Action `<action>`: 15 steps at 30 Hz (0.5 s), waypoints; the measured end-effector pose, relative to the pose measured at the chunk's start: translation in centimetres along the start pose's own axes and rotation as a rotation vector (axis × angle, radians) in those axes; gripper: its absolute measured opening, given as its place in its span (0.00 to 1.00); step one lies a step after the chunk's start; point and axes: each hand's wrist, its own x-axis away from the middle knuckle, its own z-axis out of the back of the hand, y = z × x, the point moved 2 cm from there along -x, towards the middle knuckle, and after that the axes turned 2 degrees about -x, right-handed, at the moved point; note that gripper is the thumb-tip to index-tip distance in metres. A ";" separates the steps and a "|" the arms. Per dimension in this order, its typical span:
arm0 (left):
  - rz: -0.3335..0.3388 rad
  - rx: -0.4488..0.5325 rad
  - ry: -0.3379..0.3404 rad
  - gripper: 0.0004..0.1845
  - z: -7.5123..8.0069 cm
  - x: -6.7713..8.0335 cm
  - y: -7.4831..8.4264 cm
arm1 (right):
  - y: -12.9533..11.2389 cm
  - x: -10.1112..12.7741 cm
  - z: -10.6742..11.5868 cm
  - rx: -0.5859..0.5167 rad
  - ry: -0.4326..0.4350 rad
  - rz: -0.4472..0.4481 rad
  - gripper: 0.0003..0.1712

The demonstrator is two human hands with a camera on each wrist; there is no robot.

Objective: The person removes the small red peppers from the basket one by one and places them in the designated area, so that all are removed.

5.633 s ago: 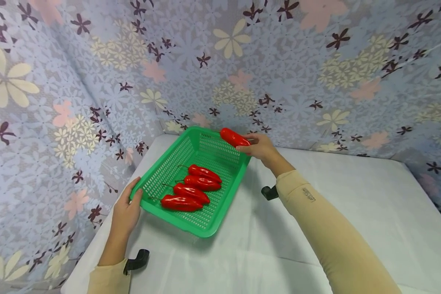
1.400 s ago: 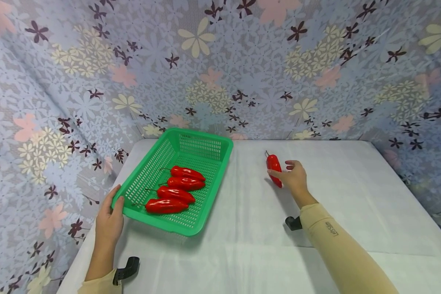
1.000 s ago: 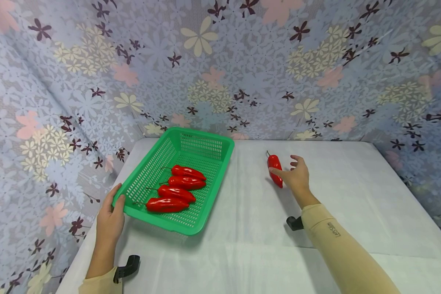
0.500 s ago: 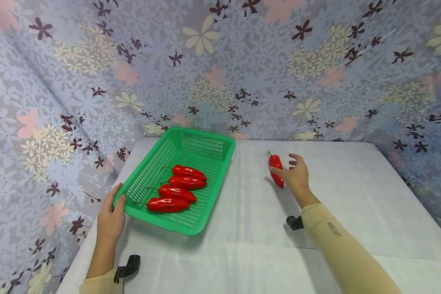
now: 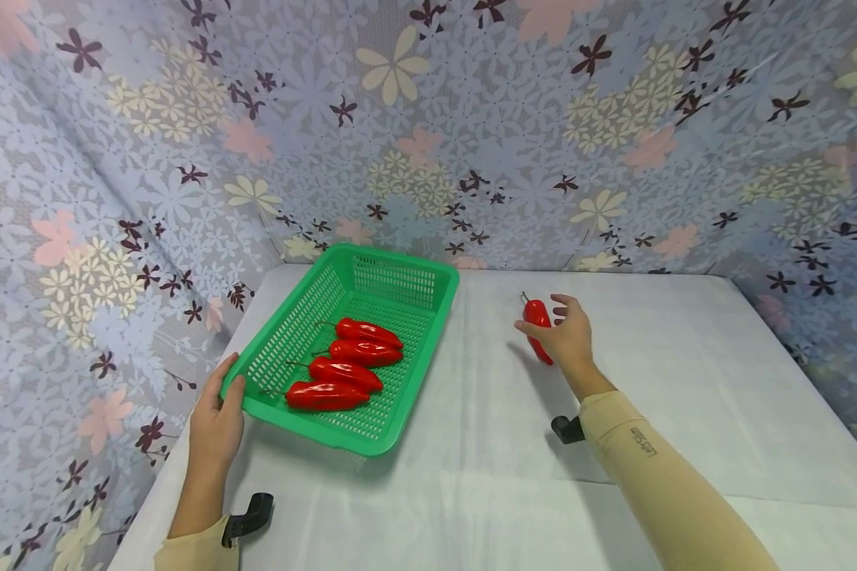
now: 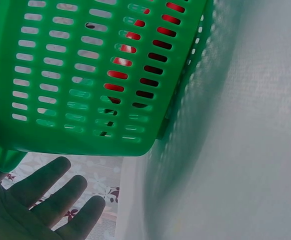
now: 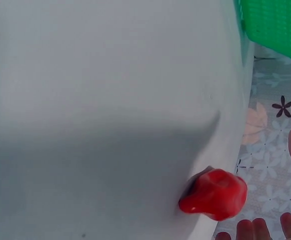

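Floral cloth (image 5: 471, 95) backs a white surface (image 5: 471, 412); toward its back left corner the left hand (image 5: 216, 420) pinches the basket (image 5: 314, 428), four peppers (image 5: 346, 373) inside; only the left wrist view shows three fingers (image 6: 63, 197) straight; near the back edge lies a lone pepper (image 5: 535, 312); the right wrist view reveals the right hand (image 5: 570, 341) spread wide, empty.

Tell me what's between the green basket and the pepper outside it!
In the head view, mostly bare white table, with a shadow near the red pepper, where the right hand also pokes its thumb in.
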 end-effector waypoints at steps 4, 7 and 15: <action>0.006 0.002 0.001 0.29 0.1 0.0 0.0 | -0.4 0.1 -0.7 0.001 -0.016 0.021 0.52; 0.012 0.006 -0.001 0.29 0.1 -0.1 -0.1 | -0.6 0.1 -1.1 0.000 -0.036 0.032 0.52; 0.014 0.035 -0.011 0.28 0.0 -0.2 -0.3 | -1.5 0.1 -1.6 0.028 -0.038 0.071 0.50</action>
